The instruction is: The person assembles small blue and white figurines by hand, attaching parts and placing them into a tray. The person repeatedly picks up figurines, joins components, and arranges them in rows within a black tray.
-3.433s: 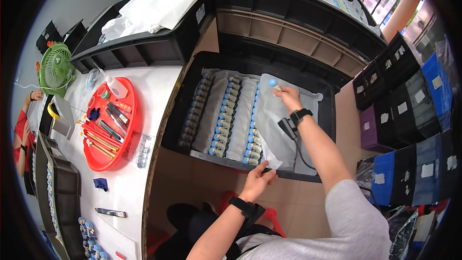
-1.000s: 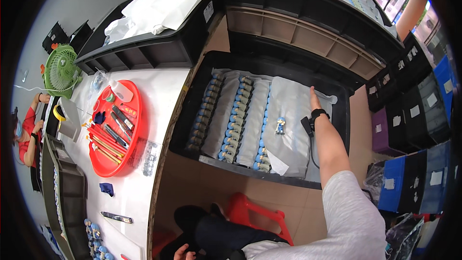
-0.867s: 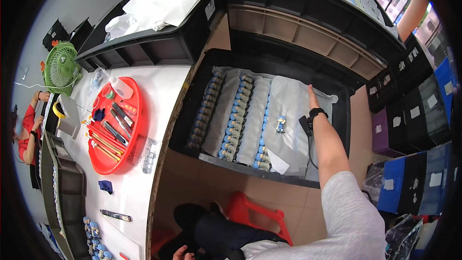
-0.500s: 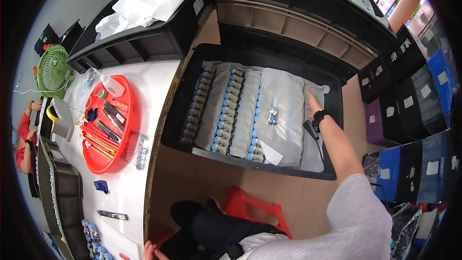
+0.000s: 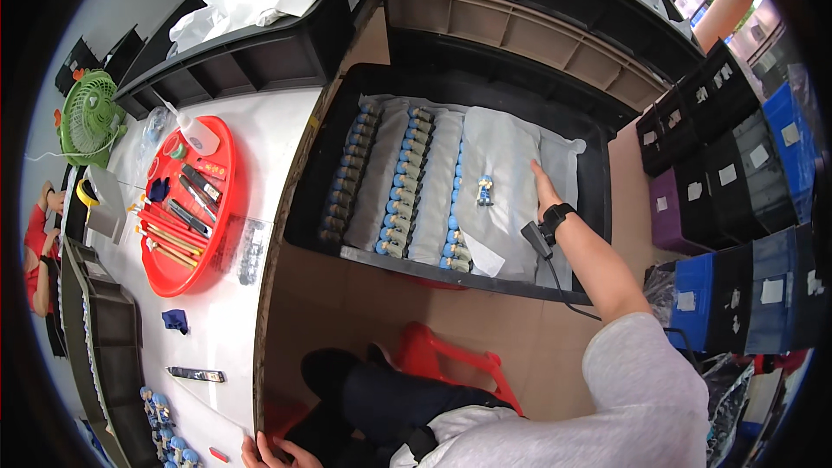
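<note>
My right hand (image 5: 546,193), fingers stretched out, rests along the right side of a white padded sheet (image 5: 507,143) in a large black tray (image 5: 325,169). A small figurine (image 5: 484,191) with a blue cap lies alone on that sheet, left of the hand. To its left, rows of similar figurines (image 5: 405,182) lie between strips of white wrapping (image 5: 438,173). At the bottom edge, by the table's side, my left hand (image 5: 282,452) is only partly in view. Its fingers are slightly apart, with nothing visible in them.
On the white table (image 5: 234,355) stands a red tray (image 5: 227,234) holding brushes, pens and a bottle. More figurines (image 5: 166,433) lie at lower left. A green fan (image 5: 89,117), stacked bins (image 5: 693,199) and a red stool (image 5: 451,355) surround me. Another person (image 5: 42,251) sits far left.
The whole view has shifted slightly. My right hand has moved a little left and nearer along the sheet's edge. More of my left hand shows at the bottom.
</note>
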The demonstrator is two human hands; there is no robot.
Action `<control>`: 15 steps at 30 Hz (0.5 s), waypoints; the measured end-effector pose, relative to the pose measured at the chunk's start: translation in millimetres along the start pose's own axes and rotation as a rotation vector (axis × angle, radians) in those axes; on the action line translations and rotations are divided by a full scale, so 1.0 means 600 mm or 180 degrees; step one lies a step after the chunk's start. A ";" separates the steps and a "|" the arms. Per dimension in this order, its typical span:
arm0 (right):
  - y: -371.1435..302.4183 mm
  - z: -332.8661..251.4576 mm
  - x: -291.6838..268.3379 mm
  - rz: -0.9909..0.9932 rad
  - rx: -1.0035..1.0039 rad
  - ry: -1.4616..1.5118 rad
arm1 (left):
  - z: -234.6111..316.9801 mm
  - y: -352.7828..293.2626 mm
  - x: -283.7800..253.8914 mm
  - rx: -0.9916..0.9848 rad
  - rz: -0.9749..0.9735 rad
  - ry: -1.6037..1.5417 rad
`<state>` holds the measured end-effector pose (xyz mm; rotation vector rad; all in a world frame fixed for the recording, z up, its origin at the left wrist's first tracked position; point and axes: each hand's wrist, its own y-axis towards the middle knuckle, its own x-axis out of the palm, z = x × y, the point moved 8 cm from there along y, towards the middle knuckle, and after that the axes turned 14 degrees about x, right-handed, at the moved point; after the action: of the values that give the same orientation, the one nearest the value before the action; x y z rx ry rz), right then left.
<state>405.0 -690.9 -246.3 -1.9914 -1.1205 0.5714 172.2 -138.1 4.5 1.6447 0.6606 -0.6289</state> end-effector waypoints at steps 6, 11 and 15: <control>-0.097 0.014 -0.014 0.0444 0.0585 -0.0466 | 0.000 -0.004 0.000 0.0125 0.0050 0.0050; -0.079 0.115 -0.063 0.0301 0.1500 -0.1002 | 0.001 -0.005 0.000 0.0175 0.0093 0.0135; -0.072 0.170 -0.064 -0.0353 0.2127 -0.0909 | 0.000 -0.005 -0.001 0.0180 0.0144 0.0180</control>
<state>293.0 -668.9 -273.4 -1.2912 -1.0185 1.0379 169.8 -138.0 3.0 1.7306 0.6497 -0.5746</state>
